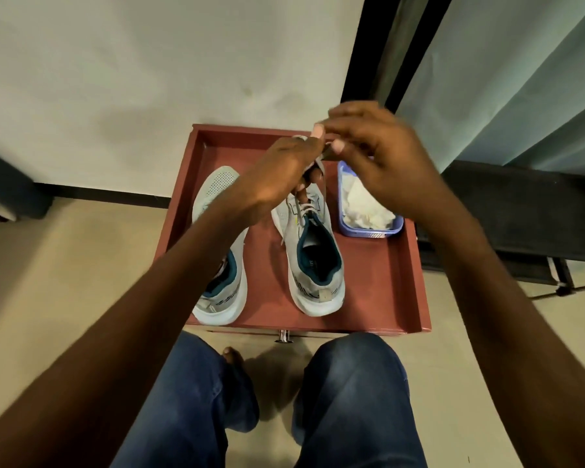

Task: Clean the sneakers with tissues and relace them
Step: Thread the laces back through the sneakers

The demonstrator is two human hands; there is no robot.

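Two pale grey sneakers with teal lining stand in a red-brown tray [385,282]. The left sneaker [220,244] is partly hidden by my left forearm. The right sneaker [314,261] has its grey lace [304,211] running up from the eyelets into my hands. My left hand [281,177] grips the lace above the shoe's toe. My right hand [372,153] pinches the lace's upper end between thumb and fingers, close against the left hand. A lilac basket [372,231] of white tissues [362,204] sits right of the shoe.
The tray rests on a small cabinet with a metal knob [284,336] at its front. My knees in blue jeans [352,383] are just below it. A white wall stands behind, a dark frame and pale curtain [520,79] at right, a black stand [520,224] beside the tray.
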